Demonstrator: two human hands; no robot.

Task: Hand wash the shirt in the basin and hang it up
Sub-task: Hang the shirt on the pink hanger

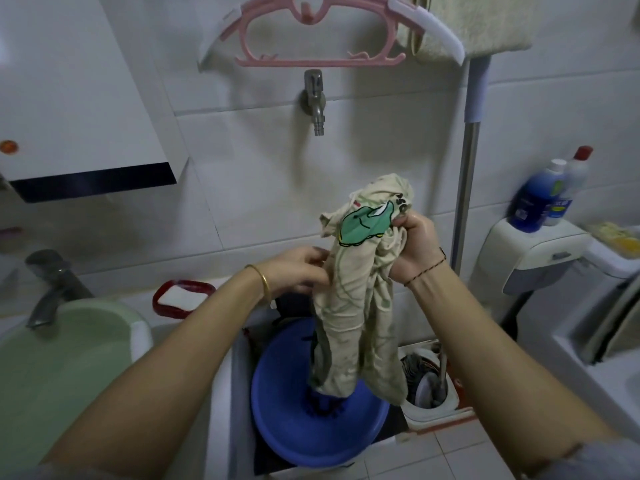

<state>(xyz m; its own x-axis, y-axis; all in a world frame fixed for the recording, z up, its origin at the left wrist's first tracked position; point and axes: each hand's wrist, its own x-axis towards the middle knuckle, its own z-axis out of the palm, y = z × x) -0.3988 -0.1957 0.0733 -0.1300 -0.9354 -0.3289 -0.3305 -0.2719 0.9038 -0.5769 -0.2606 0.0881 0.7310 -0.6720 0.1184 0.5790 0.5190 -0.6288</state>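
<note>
At the upper left of the frame a white cabinet [69, 98] hangs on the tiled wall; below it, at the lower left, a pale green basin [52, 375] sits under a grey sink faucet [52, 289]; just right of that a red soap dish [183, 297] rests on the white surface [221, 375].

The left hand [298, 271], a gold bangle [261, 282] at its wrist, reaches in from the lower left; its fingers are curled and pinch the left edge of the shirt [356, 306] near the middle of the frame.

The shirt is cream with a green cartoon print, wet-looking and bunched, held up in the air; its lower end hangs down over the blue basin [294, 427] at the lower centre, though whether it touches the basin I cannot tell.

Above, at the top centre, a pink hanger [242, 39] hangs on the wall over a metal wall tap [316, 98].

The right hand [414, 247] is closed in a fist round the gathered upper part of the shirt, right of the print; a dark string bracelet [426, 271] circles its wrist.

Further right a mop pole [467, 168] stands against the wall, a cream towel [485, 22] at the top; a blue bottle [533, 202] stands at the right edge.
</note>
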